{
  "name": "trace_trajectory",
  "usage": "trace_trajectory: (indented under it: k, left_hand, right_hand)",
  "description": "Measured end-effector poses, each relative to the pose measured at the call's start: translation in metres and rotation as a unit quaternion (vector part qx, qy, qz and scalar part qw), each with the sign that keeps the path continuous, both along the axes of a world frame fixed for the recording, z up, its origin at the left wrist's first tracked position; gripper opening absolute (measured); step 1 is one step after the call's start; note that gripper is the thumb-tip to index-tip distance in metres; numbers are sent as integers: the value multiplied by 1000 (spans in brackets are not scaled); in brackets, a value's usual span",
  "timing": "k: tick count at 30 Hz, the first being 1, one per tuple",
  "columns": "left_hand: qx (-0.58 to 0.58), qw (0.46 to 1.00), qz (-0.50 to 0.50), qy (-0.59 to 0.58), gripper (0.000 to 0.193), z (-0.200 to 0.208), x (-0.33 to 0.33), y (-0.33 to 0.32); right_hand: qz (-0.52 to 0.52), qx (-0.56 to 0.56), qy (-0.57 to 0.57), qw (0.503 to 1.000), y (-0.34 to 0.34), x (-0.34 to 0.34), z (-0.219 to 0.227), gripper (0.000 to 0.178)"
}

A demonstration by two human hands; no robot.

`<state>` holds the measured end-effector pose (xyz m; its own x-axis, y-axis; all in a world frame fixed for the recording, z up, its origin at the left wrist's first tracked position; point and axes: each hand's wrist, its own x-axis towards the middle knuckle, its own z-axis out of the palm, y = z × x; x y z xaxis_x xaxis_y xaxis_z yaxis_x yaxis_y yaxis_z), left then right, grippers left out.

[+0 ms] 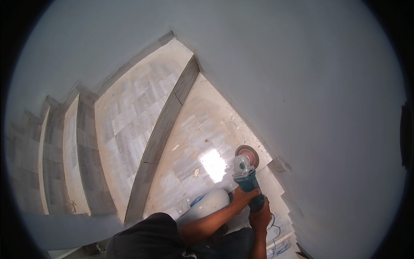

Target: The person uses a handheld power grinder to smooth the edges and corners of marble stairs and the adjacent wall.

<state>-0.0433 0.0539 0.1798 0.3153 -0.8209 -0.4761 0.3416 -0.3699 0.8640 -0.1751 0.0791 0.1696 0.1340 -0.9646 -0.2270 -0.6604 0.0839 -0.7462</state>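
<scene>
A teal angle grinder with a metal-coloured head and a round reddish-brown disc is held low over the landing, near the right wall. My left hand is closed round its body. Behind it, my right hand grips the rear end of the same grinder. The disc is close to the edge where the tiled landing meets the wall; I cannot tell whether it touches. Beside my left forearm lies a rounded whitish thing with a bit of blue, whose kind is unclear.
Grey wood-look stair treads and risers step off to the left. Plain grey walls rise at the right and far side. A thin cable and a blue tangle lie by my right forearm. Small debris dots the landing.
</scene>
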Motion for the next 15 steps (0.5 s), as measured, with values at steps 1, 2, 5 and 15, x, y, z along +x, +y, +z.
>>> trace_trajectory:
  k: [1, 2, 5, 15]
  left_hand:
    - [10, 1000, 8, 7, 27, 10, -1, 0]
    - [20, 1000, 17, 13, 27, 19, -2, 1]
    - [44, 998, 49, 12, 27, 53, -9, -1]
    - [76, 978, 187, 60, 28, 228, -34, -24]
  right_hand:
    - [13, 15, 8, 1000, -3, -2, 15, 63]
    - [21, 28, 18, 999, -6, -4, 32, 63]
    - [41, 55, 44, 997, -18, -9, 85, 63]
    - [119, 111, -7, 987, -62, -31, 281, 73]
